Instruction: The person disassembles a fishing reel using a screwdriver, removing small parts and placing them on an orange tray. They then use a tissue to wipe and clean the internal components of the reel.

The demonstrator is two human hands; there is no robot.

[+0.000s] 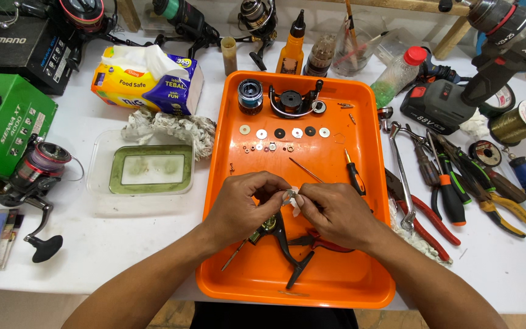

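Both hands meet over the near half of an orange tray (372, 183). My left hand (241, 207) and my right hand (333, 213) pinch a small shiny metal part (288, 196) between their fingertips, with a scrap of white tissue at the right fingers. Under the hands lies a black fishing reel body with its handle arm (296, 268). Further up the tray sit a row of small washers (284, 133), a spool (250, 96), a black reel rotor part (291, 100) and a small black-handled screwdriver (354, 176).
Pliers, a wrench and screwdrivers (452, 189) lie right of the tray, with a cordless drill (458, 100) behind. On the left are a clear tub of greenish liquid (147, 170), a crumpled rag, a tissue pack (147, 79), a spinning reel (31, 176) and a green box.
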